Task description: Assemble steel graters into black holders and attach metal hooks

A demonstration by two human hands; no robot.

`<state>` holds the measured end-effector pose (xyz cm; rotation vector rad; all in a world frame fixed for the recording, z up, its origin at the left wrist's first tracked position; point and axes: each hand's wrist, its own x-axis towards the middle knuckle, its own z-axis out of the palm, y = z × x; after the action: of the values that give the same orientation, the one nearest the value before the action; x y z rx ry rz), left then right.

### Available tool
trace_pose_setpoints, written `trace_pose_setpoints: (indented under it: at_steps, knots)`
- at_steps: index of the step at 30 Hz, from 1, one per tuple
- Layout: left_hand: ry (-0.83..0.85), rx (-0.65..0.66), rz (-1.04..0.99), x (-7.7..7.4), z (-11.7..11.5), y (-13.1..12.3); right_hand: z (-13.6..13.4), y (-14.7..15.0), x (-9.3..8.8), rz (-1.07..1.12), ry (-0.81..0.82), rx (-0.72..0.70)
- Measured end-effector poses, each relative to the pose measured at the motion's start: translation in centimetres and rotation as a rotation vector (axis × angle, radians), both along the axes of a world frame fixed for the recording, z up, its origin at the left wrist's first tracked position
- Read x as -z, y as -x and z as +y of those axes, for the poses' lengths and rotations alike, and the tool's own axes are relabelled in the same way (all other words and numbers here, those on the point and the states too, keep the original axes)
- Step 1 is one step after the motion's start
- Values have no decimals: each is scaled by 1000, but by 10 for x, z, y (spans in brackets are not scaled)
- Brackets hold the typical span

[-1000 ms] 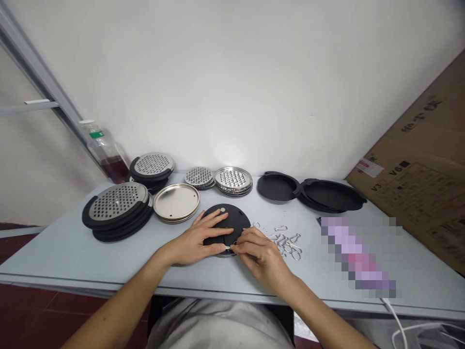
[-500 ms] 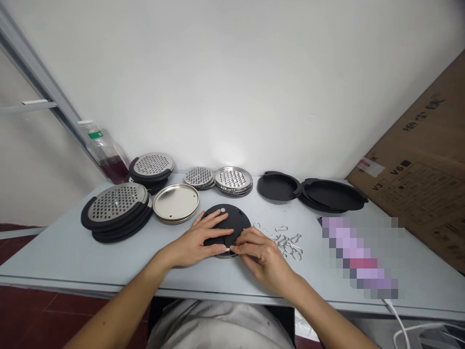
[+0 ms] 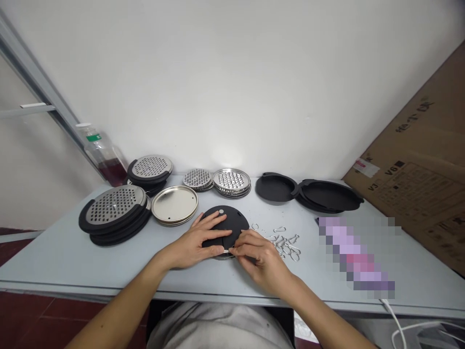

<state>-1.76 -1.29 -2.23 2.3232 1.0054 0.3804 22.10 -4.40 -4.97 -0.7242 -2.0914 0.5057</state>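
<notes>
Farthest left of the left grip, at the back of the bench (image 3: 54, 259), stands a bottle (image 3: 109, 162) of dark red liquid with a white cap and green label. Nearer, two stacks, a front one (image 3: 116, 206) and a rear one (image 3: 151, 167), hold round metal graters in black rims; these look joined, metal to black. Just beyond the left grip sits a pile of shiny plates (image 3: 175, 204), apart from any black part.

The left grip (image 3: 192, 245) lies flat with fingers spread on a black disc (image 3: 239, 220), clasping nothing; its thumb is at the near edge, beside a small bright metal clip (image 3: 225, 251). The disc lies on the bench under both grips. It looks partly worked: the clip shows at its edge, but whether it is seated is too small to tell.

Behind the disc, against the wall, bare grater discs stand in a small pile (image 3: 198, 178) and a larger pile (image 3: 231, 180), without black rims.

The right grip (image 3: 260, 252) is bent over the disc's near right edge, fingertips seemingly pinched on the clip's end. Just right of it, loose wire clips (image 3: 281, 243) lie scattered, unattached. Beyond them at the back are black trays (image 3: 278, 189), without metal inserts. Farther right come a pixelated purple object (image 3: 358, 261) and a brown carton (image 3: 417, 160).
</notes>
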Motion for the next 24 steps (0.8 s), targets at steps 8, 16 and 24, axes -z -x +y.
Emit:
trace_pose_setpoints:
  at_steps: [8, 16, 24]
  knots:
    - [3, -10, -1, -1, 0, -2, 0, 1, -1, -30, -26, -9]
    - [33, -22, 17, -3, 0, -2, 0, -1, -3, -54, -17, -29]
    - [8, -25, 16, -1, 1, -3, 1, -1, -2, -44, 35, -43]
